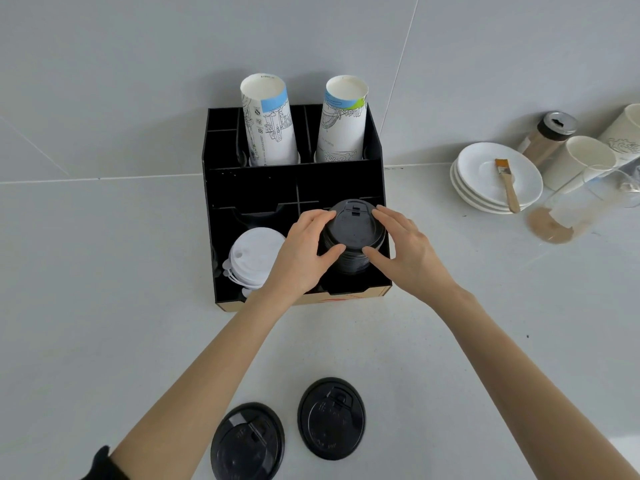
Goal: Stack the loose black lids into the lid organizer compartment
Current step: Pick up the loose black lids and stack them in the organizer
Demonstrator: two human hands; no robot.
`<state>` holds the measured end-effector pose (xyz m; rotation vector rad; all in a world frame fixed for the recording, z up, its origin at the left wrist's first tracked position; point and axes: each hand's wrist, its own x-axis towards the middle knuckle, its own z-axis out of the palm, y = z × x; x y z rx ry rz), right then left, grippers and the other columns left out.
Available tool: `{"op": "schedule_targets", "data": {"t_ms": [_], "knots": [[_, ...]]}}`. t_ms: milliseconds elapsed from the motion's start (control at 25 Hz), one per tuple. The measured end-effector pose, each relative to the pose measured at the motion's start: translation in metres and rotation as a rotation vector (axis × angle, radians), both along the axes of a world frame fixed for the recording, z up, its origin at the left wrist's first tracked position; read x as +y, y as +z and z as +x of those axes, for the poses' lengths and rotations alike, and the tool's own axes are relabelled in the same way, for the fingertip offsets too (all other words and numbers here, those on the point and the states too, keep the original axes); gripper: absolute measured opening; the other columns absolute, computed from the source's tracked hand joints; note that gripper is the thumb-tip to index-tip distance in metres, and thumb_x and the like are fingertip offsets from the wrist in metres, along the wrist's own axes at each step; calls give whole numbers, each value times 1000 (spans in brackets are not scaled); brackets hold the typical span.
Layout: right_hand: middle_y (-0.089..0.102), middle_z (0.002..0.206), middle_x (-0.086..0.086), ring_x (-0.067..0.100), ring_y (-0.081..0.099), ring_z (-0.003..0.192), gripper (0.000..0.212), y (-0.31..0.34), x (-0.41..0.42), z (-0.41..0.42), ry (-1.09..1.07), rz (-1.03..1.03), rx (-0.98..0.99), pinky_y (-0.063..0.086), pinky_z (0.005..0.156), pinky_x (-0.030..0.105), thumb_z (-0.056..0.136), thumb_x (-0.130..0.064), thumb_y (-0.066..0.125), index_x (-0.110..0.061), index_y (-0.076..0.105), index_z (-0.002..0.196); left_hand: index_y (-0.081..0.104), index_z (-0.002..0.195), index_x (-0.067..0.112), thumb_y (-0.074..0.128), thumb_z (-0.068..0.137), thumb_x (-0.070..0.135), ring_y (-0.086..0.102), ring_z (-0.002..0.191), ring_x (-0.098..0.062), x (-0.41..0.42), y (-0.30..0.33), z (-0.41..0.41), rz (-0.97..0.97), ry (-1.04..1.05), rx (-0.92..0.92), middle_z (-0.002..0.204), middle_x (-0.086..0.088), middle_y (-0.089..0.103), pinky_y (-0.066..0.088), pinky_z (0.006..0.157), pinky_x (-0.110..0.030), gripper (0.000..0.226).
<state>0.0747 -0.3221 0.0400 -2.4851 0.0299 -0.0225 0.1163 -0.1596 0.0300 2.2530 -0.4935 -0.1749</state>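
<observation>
Lids sit stacked in the organizer's front right compartment; I have my left hand and right hand pinching the stack's sides. Two more lids (loose) lie on the worktop, near me.

Left hand and right hand clasp black lid stack from both sides in front-right compartment of black organizer. White lids in front-left compartment. Two loose black lids on counter, near edge.
</observation>
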Motion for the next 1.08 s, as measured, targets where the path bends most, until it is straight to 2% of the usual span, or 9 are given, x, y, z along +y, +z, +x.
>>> {"op": "schedule_targets", "data": {"t_ms": [200, 400, 640, 920, 1080], "knots": [[29, 148, 8, 24, 24, 135, 61, 2, 1, -6, -2, 1, -2, 22, 109, 31, 84, -20, 58, -15, 27, 136, 35, 132, 13, 59, 83, 20, 37, 127, -21, 4, 2, -5, 17, 6, 2, 139, -7, 37, 33, 102, -28, 55], [30, 147, 5, 22, 25, 135, 64, 7, 5, -24, -35, 24, -74, 19, 105, 24, 84, -20, 58, -16, 23, 137, 35, 131, 13, 59, 83, 19, 41, 124, -21, 17, 5, -23, 5, 27, -13, 136, -9, 40, 30, 96, -22, 54], [33, 145, 4, 20, 28, 134, 61, 2, 14, -67, -9, 32, -97, 20, 105, 22, 84, -20, 58, -16, 26, 136, 36, 131, 13, 58, 84, 20, 40, 126, -19, 44, -4, -65, -6, 28, 49, 136, -8, 42, 26, 99, -20, 53], [35, 144, 4, 18, 30, 132, 60, -21, 30, -116, 47, 27, 11, 20, 104, 21, 85, -23, 58, -15, 27, 135, 39, 128, 16, 59, 83, 23, 45, 117, -15, 70, -28, -111, 64, -30, 136, 131, -6, 46, 31, 95, -20, 50], [34, 145, 3, 16, 26, 134, 61, -38, 40, -147, 70, 33, 87, 22, 108, 24, 84, -26, 59, -14, 28, 136, 34, 132, 20, 59, 83, 30, 41, 122, -13, 78, -41, -134, 175, -154, 218, 137, -1, 41, 31, 103, -24, 56]]}}
